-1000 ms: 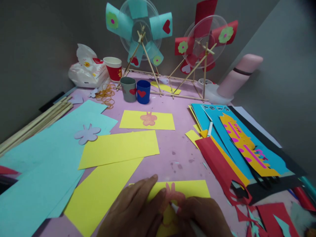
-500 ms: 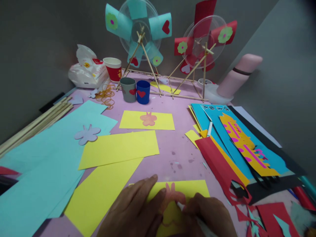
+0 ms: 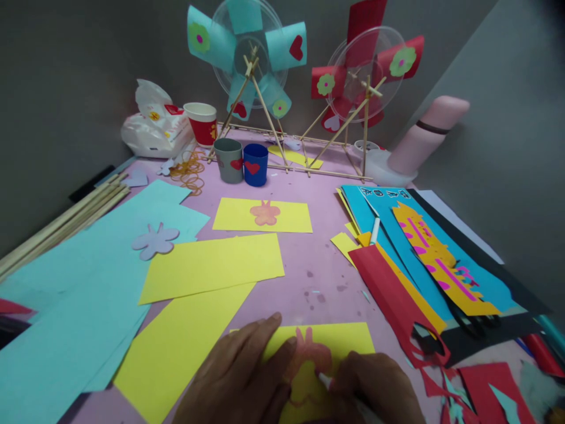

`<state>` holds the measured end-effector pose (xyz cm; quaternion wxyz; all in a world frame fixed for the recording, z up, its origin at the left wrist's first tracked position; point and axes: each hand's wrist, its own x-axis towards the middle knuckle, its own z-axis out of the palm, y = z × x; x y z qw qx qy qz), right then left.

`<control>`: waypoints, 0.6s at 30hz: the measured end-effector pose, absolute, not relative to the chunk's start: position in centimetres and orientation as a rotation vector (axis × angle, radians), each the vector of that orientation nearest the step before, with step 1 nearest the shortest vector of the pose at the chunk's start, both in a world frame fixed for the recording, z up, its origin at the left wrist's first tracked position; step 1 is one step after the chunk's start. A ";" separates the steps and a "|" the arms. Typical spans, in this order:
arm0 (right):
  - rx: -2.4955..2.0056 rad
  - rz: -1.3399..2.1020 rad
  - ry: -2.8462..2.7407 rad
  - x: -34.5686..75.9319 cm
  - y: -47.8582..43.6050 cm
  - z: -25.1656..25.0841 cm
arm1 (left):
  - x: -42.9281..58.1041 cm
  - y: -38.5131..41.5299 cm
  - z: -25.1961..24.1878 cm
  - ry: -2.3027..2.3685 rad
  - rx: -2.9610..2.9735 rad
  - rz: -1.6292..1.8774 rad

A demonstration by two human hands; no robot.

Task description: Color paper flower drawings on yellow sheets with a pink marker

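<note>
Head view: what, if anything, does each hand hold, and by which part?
The right hand holds a pen close behind its tip; the left hand lies on the nearest yellow card, gripping nothing visible.

Partly pink butterfly point(image 3: 312, 353) on yellow card point(image 3: 351, 340)

Yellow on near card point(image 3: 357, 338); pinkish red on its butterfly drawing point(image 3: 313, 354); white on pen point(image 3: 325, 381) nose; lilac, darker-blotched, across worktop point(image 3: 324, 250); red heart point(image 3: 252, 168) on blue cup point(image 3: 261, 160).
</note>
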<state>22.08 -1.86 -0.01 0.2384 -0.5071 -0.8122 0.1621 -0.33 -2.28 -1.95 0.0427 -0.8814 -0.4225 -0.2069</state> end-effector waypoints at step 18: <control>-1.175 0.819 -2.142 21.3 -1.5 0.2 | -0.3 -2.2 -2.0 -1.271 -2.694 -0.661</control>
